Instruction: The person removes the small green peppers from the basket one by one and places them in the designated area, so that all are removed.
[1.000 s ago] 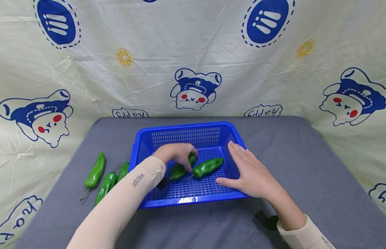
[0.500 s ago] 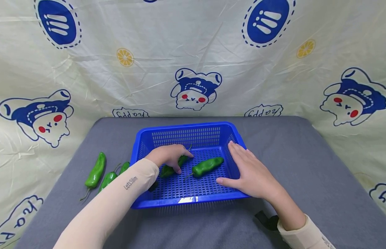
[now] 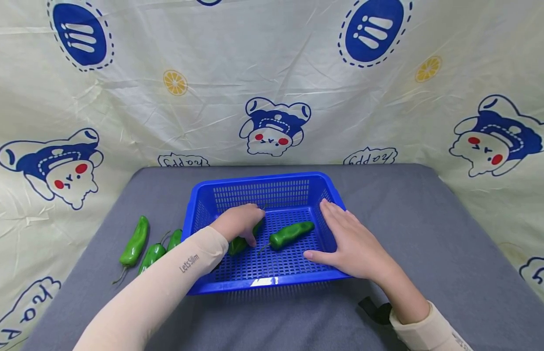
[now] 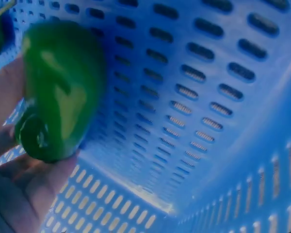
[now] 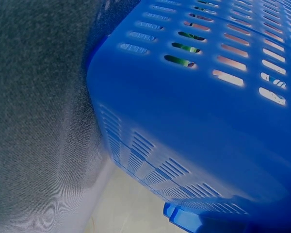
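Inside a blue plastic basket (image 3: 272,282), the left hand (image 3: 240,222) grips a green pepper (image 3: 239,245) near the left end. From the left wrist, the same green pepper (image 4: 68,82) shows its glossy stem end, with the thumb and fingers around it. A second green pepper (image 3: 291,235) lies on the basket floor, its stem toward the left hand. Over the basket's right side spreads the right hand (image 3: 357,243), fingers straight along the wall and thumb apart. The right wrist view shows the blue basket wall (image 5: 174,116) from outside, but no hand.
Left of the basket, a green pepper (image 3: 135,241) lies on the grey cloth-covered table (image 3: 395,204). Two more, a green pepper (image 3: 152,256) and a green pepper (image 3: 175,238), sit partly behind the left sleeve. A printed curtain (image 3: 219,73) hangs behind the table.
The left hand has shifted leftward inside the basket with the pepper in its grip, mostly in the first half second. The right hand and basket have stayed in place.
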The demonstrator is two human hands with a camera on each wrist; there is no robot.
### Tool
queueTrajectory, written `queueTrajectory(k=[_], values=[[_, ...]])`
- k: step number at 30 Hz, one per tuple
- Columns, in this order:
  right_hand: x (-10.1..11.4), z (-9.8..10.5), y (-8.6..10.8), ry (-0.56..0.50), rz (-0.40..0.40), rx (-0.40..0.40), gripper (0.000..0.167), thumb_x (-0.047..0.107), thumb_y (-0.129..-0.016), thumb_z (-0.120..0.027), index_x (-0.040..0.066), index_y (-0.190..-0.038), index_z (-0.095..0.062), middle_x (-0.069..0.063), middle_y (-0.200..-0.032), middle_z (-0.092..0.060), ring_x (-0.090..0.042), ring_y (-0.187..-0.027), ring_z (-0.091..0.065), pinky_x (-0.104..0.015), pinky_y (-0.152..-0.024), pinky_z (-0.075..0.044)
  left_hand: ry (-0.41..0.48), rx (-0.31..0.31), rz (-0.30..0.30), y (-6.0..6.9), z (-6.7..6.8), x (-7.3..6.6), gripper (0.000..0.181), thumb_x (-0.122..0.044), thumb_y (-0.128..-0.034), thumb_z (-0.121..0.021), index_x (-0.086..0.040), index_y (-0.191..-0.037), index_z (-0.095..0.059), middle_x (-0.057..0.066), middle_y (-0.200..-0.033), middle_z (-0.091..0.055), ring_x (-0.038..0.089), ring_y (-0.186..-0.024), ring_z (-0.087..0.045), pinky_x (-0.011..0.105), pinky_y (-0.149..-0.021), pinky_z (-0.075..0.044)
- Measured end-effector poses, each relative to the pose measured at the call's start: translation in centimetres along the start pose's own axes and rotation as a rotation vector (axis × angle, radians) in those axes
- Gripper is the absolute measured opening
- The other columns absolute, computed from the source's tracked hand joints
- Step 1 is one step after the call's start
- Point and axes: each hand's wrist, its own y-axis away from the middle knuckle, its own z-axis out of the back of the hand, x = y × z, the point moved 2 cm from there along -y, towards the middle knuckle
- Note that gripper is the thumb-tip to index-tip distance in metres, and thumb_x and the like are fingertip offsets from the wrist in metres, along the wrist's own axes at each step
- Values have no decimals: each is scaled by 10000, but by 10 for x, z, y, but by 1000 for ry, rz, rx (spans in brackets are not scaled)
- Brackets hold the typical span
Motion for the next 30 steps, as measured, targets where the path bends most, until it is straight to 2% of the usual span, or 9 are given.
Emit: queueTrajectory(k=[2, 6, 10, 15, 22, 30], values=[[0, 0, 0, 4, 0, 0, 1171, 779, -785, -601, 57, -1588, -147, -113, -1667, -149, -344, -1535, -160, -556, -1233, -142, 1, 44, 24, 0, 1, 1, 885, -374, -690, -909, -96, -1426, -504, 125, -1437, -532, 281, -1343, -503, 451, -1098, -439], [0, 0, -1, 11, -1, -2, 1195, 822, -772, -562, 54, -1588, -145, -118, -1666, -150, -348, -1534, -163, -554, -1233, -141, 14, 165, 64, 0, 3, 5, 1156, -480, -642, -911, -138, -1560, -298, 115, -1586, -357, 292, -1459, -364, 472, -1169, -351], [-1, 0, -1, 12, -6, 0, 1193, 808, -774, -578, 54, -1589, -141, -125, -1664, -154, -353, -1533, -163, -553, -1234, -138, 35, 219, 73, 2, 2, 8, 1227, -499, -629, -910, -184, -1589, -213, 108, -1632, -263, 304, -1496, -292, 497, -1190, -309], [-2, -1, -1, 7, -6, -1, 1178, 775, -782, -609, 64, -1591, -133, -125, -1664, -156, -353, -1534, -160, -557, -1233, -137, 85, 164, 56, 9, 0, 7, 1178, -438, -625, -928, -231, -1576, -264, 135, -1621, -278, 325, -1490, -296, 514, -1178, -321], [-2, -2, -1, 2, 3, -6, 1167, 760, -788, -618, 60, -1590, -140, -123, -1665, -155, -350, -1534, -159, -556, -1233, -134, 72, 77, 72, 16, -4, 4, 1154, -420, -619, -933, -261, -1567, -293, 161, -1597, -318, 352, -1447, -371, 527, -1134, -382], [-2, -1, -1, 1, 8, -5, 1188, 809, -779, -571, 60, -1590, -133, -122, -1665, -151, -348, -1535, -159, -558, -1232, -141, 77, 24, 8, 19, -3, -3, 1123, -273, -593, -965, -234, -1535, -355, 201, -1601, -269, 377, -1419, -403, 512, -1103, -424]])
